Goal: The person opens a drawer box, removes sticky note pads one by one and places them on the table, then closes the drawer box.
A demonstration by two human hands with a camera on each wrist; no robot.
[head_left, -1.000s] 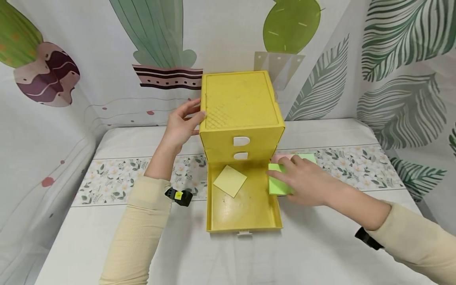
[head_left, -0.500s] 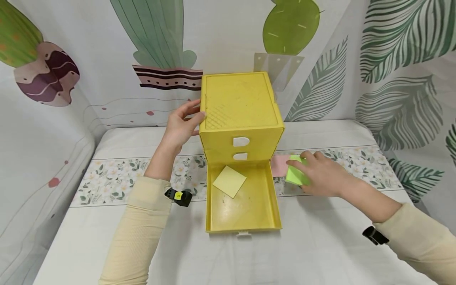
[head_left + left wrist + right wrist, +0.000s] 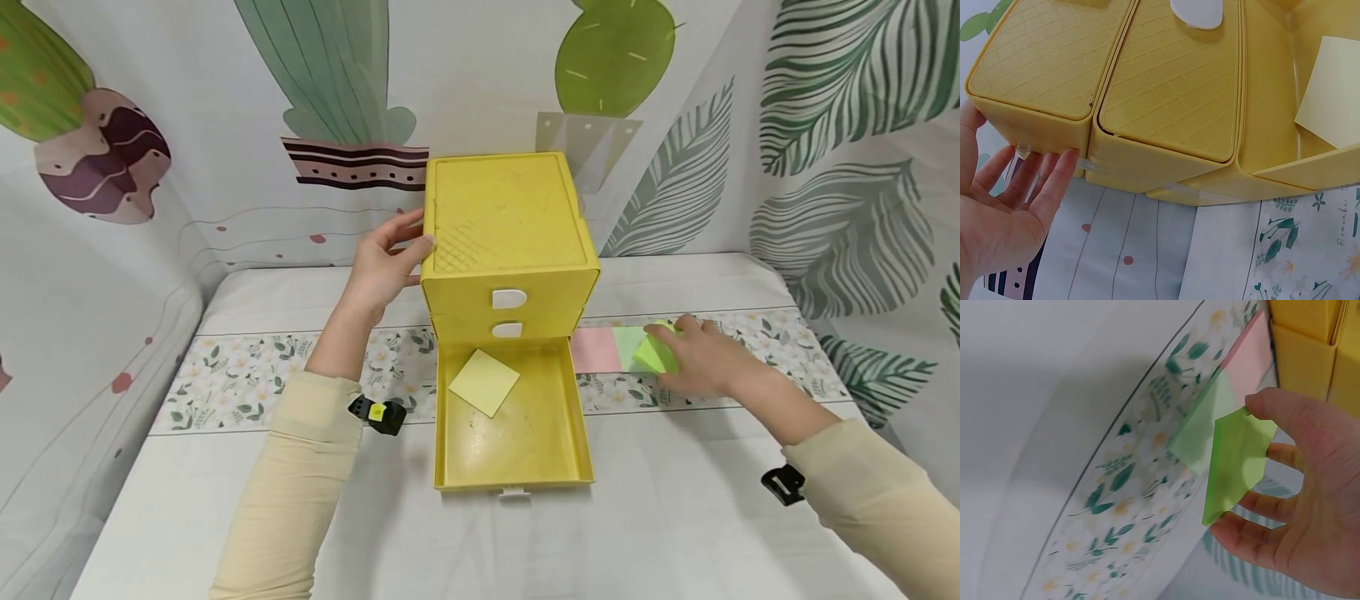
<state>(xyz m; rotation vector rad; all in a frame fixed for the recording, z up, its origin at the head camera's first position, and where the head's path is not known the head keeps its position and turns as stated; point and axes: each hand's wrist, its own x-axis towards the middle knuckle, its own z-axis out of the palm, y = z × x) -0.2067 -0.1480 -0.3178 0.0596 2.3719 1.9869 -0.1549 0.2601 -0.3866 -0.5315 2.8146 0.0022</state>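
Note:
My right hand pinches a bright green sticky note pad between thumb and fingers, over the table right of the yellow drawer unit. In the head view the green pad overlaps a pale green sticky note pad, which lies beside a pink sticky note pad. A pale yellow sticky note pad lies turned at an angle in the pulled-out bottom drawer. My left hand touches the unit's left side near the top, fingers spread, the thumb at the upper edge.
Two upper drawers with white handles are closed. A floral band crosses the white tablecloth. Behind the unit hangs a printed cloth with cactus and leaf patterns.
My right hand has carried the bright green pad rightward, away from the drawer's edge. The pink and pale green pads now show more. The left hand has stayed on the unit.

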